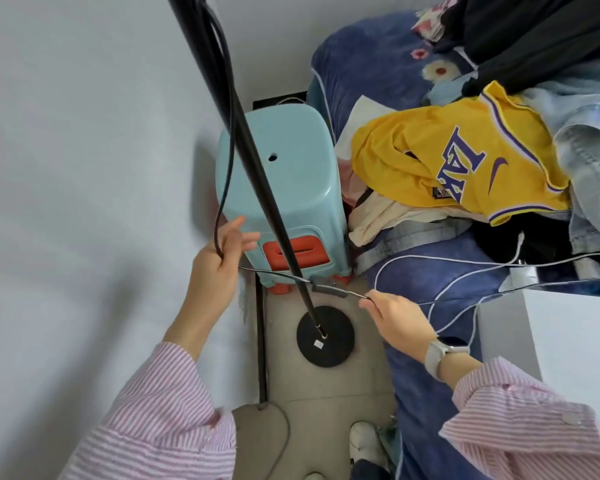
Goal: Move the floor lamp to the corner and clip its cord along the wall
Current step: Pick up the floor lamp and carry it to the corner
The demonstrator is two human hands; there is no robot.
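Beside the wall (84, 168), the lamp (324, 336) stood on the floor by the stool (278, 168). Its cord (229, 140) should be drawn taut before clipping. Left hand (219, 261) was loosely curled around the cord; right hand (395, 315) pinched it near the switch (328, 289).

Pale blue plastic stool (278, 181) w/ a hole in the seat, stacked on an orange stool (293, 252), next to the bed (440, 282). Yellow jersey (465, 157) on the blue bedspread, beside jeans (589, 147) & black clothing (534, 32). White shoe (366, 443) on the floor (326, 427).
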